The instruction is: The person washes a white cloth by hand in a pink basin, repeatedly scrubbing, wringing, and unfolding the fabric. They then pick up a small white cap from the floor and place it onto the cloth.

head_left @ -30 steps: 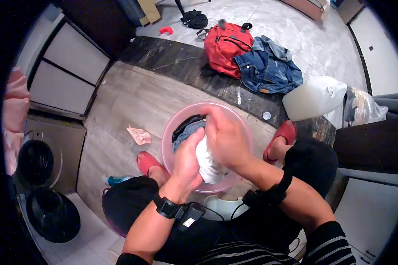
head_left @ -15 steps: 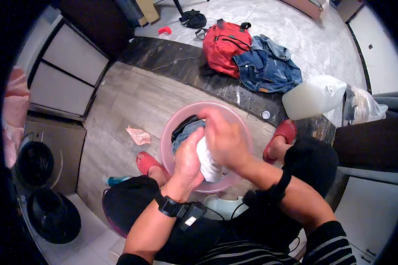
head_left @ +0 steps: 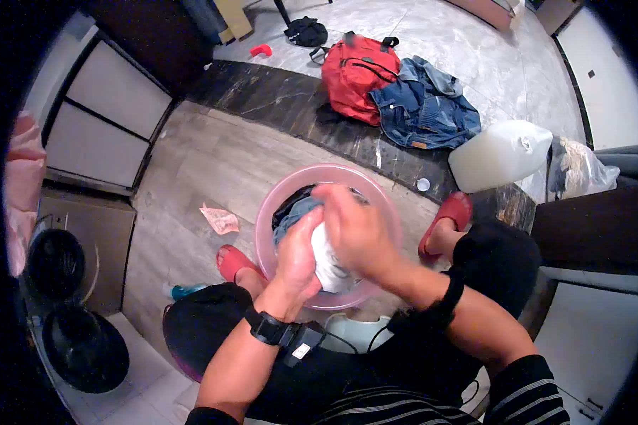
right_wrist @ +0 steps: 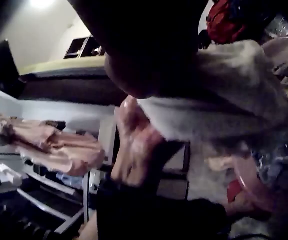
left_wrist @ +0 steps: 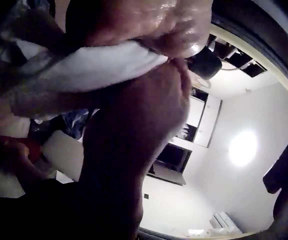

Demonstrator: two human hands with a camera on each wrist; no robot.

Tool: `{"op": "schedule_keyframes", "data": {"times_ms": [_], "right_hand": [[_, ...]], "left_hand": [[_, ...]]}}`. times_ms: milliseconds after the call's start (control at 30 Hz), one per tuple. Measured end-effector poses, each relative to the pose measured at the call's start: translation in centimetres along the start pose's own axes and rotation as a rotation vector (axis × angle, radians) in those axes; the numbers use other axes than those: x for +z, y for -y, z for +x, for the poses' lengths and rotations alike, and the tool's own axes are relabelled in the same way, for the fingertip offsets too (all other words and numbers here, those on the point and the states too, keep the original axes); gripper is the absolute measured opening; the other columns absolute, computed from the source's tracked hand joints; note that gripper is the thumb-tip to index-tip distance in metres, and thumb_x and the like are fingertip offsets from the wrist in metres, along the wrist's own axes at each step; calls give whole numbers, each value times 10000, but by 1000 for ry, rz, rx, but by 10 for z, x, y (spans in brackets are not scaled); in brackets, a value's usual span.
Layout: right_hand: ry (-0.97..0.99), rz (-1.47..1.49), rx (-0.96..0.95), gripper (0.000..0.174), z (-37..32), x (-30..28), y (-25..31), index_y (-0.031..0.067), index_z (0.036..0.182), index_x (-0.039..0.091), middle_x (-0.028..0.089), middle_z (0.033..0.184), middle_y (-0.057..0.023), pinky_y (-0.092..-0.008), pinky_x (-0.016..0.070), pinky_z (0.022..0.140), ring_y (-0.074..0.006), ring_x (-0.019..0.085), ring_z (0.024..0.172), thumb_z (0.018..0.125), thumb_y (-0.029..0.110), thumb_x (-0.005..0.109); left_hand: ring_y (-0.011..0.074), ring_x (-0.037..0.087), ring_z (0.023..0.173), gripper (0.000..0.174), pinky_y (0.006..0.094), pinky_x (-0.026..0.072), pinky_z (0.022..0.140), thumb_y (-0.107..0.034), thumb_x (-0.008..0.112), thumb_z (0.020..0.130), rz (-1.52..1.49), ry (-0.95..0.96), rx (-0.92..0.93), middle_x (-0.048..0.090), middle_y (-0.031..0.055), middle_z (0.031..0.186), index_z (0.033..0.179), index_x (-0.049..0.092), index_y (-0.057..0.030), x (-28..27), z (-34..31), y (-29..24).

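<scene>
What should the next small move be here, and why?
Probably a short rub of the white cloth between the left hand and right hand: both hold it, close together over the tub, and the left hand's skin shines as if wet.

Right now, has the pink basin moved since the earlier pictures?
No: in the head view, the pink basin keeps its place against the dark floor strip.

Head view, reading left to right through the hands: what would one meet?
Pink cloth → pink scrap → left hand → white cloth → right hand → white plastic jug → clear plastic bag.
</scene>
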State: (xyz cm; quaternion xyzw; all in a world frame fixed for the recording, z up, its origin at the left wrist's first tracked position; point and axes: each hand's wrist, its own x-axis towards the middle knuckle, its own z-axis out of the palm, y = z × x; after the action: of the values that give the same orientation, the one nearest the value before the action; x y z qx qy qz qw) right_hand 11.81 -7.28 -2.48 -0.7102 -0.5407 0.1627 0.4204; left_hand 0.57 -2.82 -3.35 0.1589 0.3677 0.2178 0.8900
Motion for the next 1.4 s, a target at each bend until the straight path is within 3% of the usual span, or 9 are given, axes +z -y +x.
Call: {"op": "schedule_keyframes", "data": {"times_ms": [33, 67, 167, 200, 500, 600, 833, 1133, 1400], "right_hand": [[26, -49, 139, 181, 10, -3, -9, 44, 1038, 574, 618, 834, -193, -427, 499, 671, -320, 640, 781, 892, 60, 468], [-82, 123, 181, 180, 20, -3, -17, 19, 1056, 564, 616, 807, -146, -359, 481, 693, -209, 639, 802, 919, 79, 463], [29, 415, 253, 197, 22, -3, -34, 24, 1086, 563, 593, 813, -40, -267, 439, 648, -96, 557, 746, 950, 119, 456], [73, 491, 299, 204, 24, -7, -32, 27, 1086, 573, 546, 838, 35, -212, 388, 629, -40, 467, 743, 967, 143, 454], [339, 710, 294, 209, 29, -36, -27, 40, 1084, 587, 565, 918, 41, -205, 427, 743, -37, 501, 840, 967, 199, 520], [347, 769, 267, 216, 30, -40, -22, 39, 1006, 622, 617, 901, 8, -269, 462, 759, -102, 564, 834, 941, 230, 542], [517, 841, 371, 150, 29, -46, -21, 49, 967, 606, 605, 819, 19, -233, 457, 657, -63, 551, 742, 918, 189, 585], [571, 717, 408, 164, 23, -39, -32, 52, 919, 614, 599, 774, 20, -233, 440, 609, -67, 535, 694, 910, 216, 599], [591, 730, 385, 160, 20, -43, -27, 67, 871, 592, 573, 772, 36, -230, 437, 621, -64, 528, 715, 887, 220, 637]], "left_hand": [[169, 613, 962, 295, 322, 490, 827, -254, 454, 963, -45, 54, -52, 633, 83, 1075, 1079, 599, -25, 4, 0, -1], [203, 611, 1012, 343, 350, 485, 881, -254, 440, 967, -35, 165, -64, 615, 106, 1144, 1161, 563, 0, -13, 6, 0], [234, 602, 1058, 396, 375, 472, 929, -271, 427, 970, -67, 154, 82, 595, 128, 1188, 1224, 519, 19, 12, -9, -24], [291, 611, 1047, 504, 413, 457, 958, -388, 388, 959, -4, 95, 94, 616, 171, 1164, 1214, 527, 24, 15, -13, -28], [284, 619, 1026, 483, 410, 467, 943, -414, 450, 950, 89, 41, 244, 634, 154, 1127, 1152, 566, 9, -8, -20, -46], [277, 621, 1022, 470, 403, 473, 934, -407, 436, 965, 157, 42, 297, 634, 147, 1128, 1145, 569, 6, -15, -23, -50], [209, 634, 953, 436, 336, 501, 859, -341, 402, 1003, 226, -9, 387, 639, 139, 1070, 1129, 554, 47, -11, -29, -52], [167, 583, 948, 431, 293, 458, 847, -363, 408, 1003, 844, -275, 541, 635, 63, 998, 1166, 607, -17, -11, -28, -52], [187, 556, 1018, 428, 298, 431, 896, -357, 406, 1002, 1216, -370, 776, 598, 109, 1053, 1203, 603, -34, -30, -15, -53]]}}
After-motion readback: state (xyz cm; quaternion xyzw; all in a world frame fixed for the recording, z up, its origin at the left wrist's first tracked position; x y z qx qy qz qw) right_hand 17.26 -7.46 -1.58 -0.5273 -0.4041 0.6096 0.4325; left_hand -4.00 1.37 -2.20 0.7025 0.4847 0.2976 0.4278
